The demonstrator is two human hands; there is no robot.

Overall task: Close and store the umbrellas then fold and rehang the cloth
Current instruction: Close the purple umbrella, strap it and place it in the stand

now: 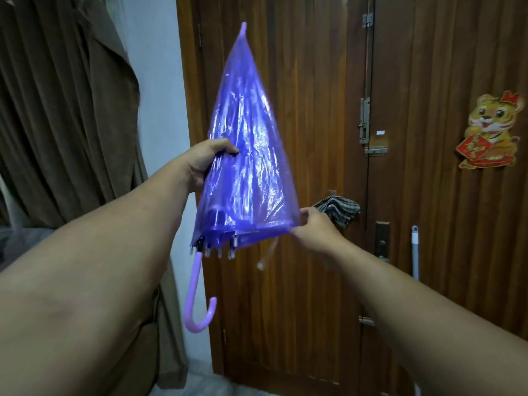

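The purple umbrella [248, 155] is collapsed but unwrapped, left hand [205, 164] closed around its canopy, right hand [313, 227] pinching the hem; storing it and the checked cloth [341, 211] on the far door handle remain.

Door: dark wooden double door [314, 138], metal bolts [365, 121] at centre seam | Decor: tiger sticker [490, 130] on right leaf | Left: brown curtain [65, 110] | Wall: white strip [157, 81] | Floor: pale tile [197, 378]
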